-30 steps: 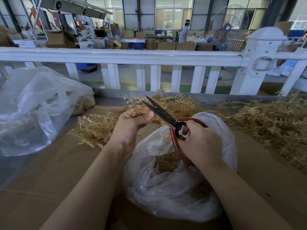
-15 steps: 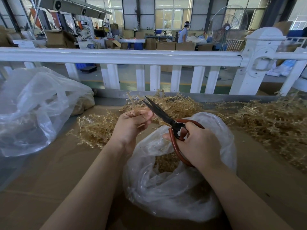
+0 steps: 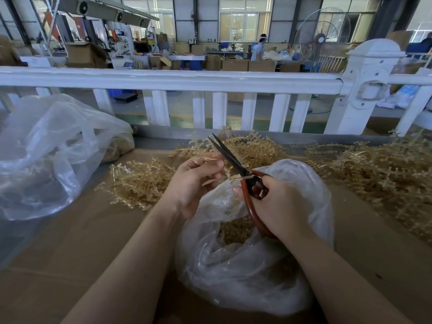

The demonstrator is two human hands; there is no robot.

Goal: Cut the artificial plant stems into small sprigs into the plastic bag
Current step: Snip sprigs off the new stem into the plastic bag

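Note:
My left hand (image 3: 194,181) pinches a thin tan plastic stem (image 3: 236,177) that reaches across to the scissors (image 3: 230,159). My right hand (image 3: 278,202) grips the scissors by their red-brown handles, with the dark blades together and pointing up and to the left. Both hands hover over the mouth of a clear plastic bag (image 3: 257,265) on the cardboard-covered table (image 3: 88,242). Cut tan sprigs (image 3: 236,228) lie inside the bag.
Piles of uncut tan stems lie behind my hands (image 3: 140,181) and at the right (image 3: 378,174). A big crumpled clear bag (image 3: 46,155) sits at the left. A white railing (image 3: 210,80) runs along the table's far edge.
The scissor blades have closed from slightly apart. My left hand has shifted a little, and a stem piece now shows at the blades near the pivot.

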